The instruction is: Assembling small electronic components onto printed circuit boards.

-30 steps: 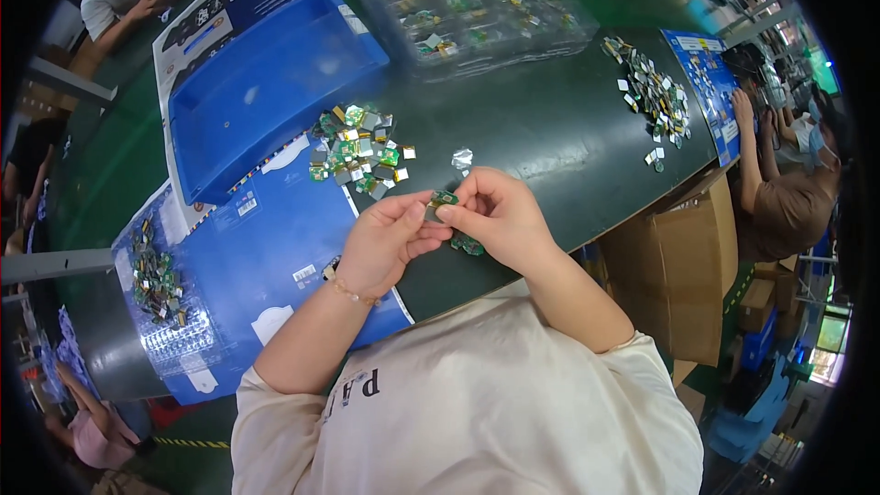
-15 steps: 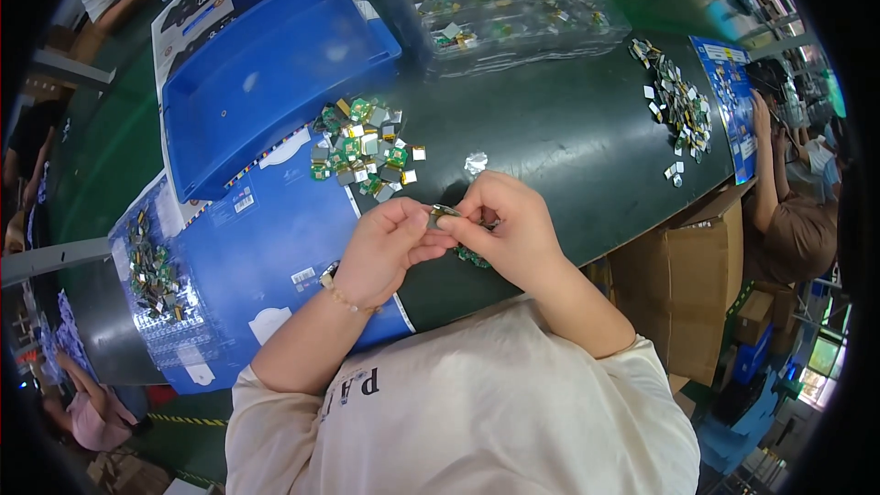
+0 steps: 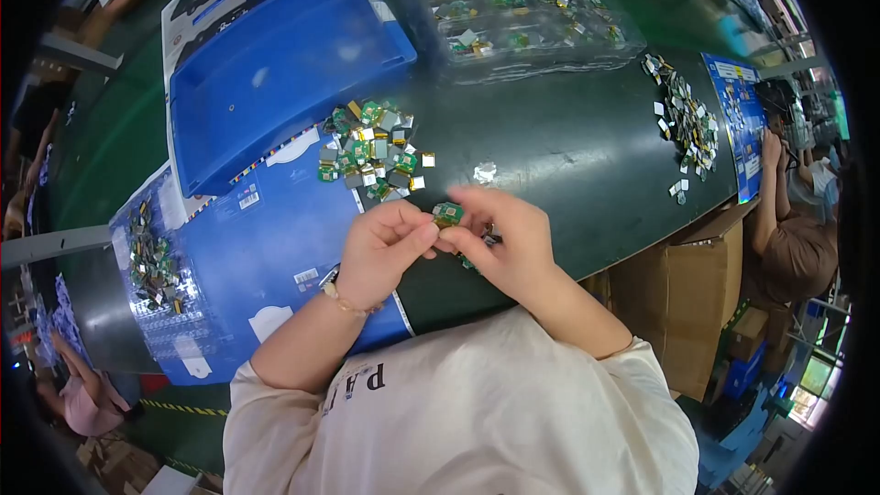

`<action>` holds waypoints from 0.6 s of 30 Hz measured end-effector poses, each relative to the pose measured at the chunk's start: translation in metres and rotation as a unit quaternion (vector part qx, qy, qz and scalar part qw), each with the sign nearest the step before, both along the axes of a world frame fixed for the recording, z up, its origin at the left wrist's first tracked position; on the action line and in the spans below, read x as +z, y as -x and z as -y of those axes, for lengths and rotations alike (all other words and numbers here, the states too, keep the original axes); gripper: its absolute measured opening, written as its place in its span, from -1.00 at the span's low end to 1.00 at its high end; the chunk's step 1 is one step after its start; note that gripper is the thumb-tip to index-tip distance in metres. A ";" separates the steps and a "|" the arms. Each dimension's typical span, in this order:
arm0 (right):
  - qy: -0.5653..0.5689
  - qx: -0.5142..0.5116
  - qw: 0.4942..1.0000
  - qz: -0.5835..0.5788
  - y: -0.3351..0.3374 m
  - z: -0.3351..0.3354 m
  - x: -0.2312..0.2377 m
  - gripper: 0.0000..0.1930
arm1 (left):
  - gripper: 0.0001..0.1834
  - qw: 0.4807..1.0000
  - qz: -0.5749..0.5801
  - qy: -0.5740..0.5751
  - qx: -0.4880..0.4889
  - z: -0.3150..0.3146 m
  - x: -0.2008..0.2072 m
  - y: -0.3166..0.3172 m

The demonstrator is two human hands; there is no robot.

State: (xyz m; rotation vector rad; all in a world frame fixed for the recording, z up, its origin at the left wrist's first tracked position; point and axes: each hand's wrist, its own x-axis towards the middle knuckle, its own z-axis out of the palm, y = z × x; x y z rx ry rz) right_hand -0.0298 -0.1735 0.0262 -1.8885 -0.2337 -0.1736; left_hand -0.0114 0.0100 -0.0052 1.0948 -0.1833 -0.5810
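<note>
Small green circuit board point(image 3: 448, 214) held up over the desk point(image 3: 568, 165), between left hand point(image 3: 378, 252) and right hand point(image 3: 513, 236). Green face turned up toward the camera; yellowish lower edge points back toward the wearer. Long axis looks roughly left-right, slightly tilted, but outline is nearly square and partly covered, so not certain.

Left fingers: thumb and index pinched closed on the board's lower left edge. Right fingers: index raised and spread away from the thumb; thumb tip at the board's lower right edge, can't tell if it grips or only touches.

Hidden: board's underside and lower edge behind the thumbs. More green boards point(image 3: 467, 262) under the right hand, mostly covered, count unclear. Board pile point(image 3: 371, 154) beyond the left hand, pieces overlapping. Silver scrap point(image 3: 484, 172) beyond the right hand, glare-washed. Clear trays point(image 3: 513, 62) cut off at top, contents blurred.
</note>
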 end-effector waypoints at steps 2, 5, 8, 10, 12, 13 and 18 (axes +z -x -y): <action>0.153 -0.015 0.961 0.230 -0.005 0.001 -0.004 -0.66 | -0.93 1.000 -0.003 0.018 0.014 0.000 -0.001 0.000; 0.181 0.001 0.948 0.262 -0.003 0.006 0.006 -0.70 | -0.89 0.996 -0.050 0.067 -0.023 -0.005 -0.002 -0.001; 0.173 -0.008 0.954 0.246 -0.004 0.003 0.006 -0.77 | -0.82 0.980 -0.129 0.138 -0.065 -0.006 -0.007 -0.003; 0.159 -0.016 0.959 0.233 -0.005 0.002 0.003 -0.79 | -0.75 0.966 -0.189 0.170 -0.044 -0.001 -0.005 -0.003; 0.132 -0.040 0.971 0.196 -0.006 0.001 0.003 -0.81 | -0.75 0.970 -0.183 0.155 -0.034 -0.001 -0.006 -0.003; 0.133 -0.040 0.971 0.195 -0.007 0.001 0.002 -0.81 | -0.75 0.974 -0.178 0.139 -0.025 -0.001 -0.007 -0.003; 0.121 -0.036 0.990 0.060 -0.005 0.002 0.006 -0.84 | -0.78 0.988 -0.146 0.050 0.014 0.001 0.000 0.000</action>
